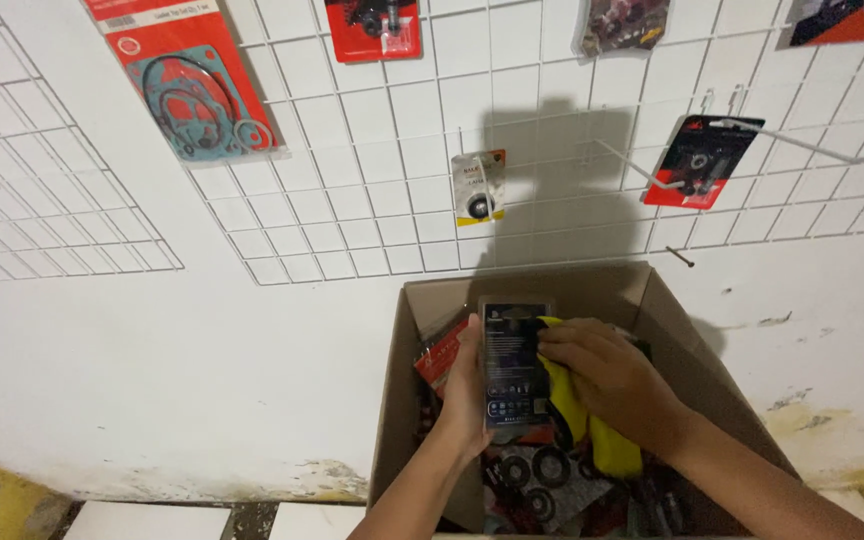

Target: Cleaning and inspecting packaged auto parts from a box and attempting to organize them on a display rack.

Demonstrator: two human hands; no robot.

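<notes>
My left hand point(464, 395) grips a dark, clear-wrapped blister pack point(514, 362) by its left edge, holding it upright over an open cardboard box point(398, 400). My right hand point(607, 372) presses a yellow cloth point(577, 415) against the pack's right side. The cloth hangs down below my right hand into the box. Inside the box lie several packaged parts, among them red packs point(442, 355) and packs of black rings point(537, 470).
A white wire grid point(382, 180) covers the wall above the box. On it hang a red gasket pack point(197, 85), a small ring pack point(478, 186), a red-and-black pack point(694, 162) and others at the top edge. Bare metal hooks point(822, 148) stick out at right.
</notes>
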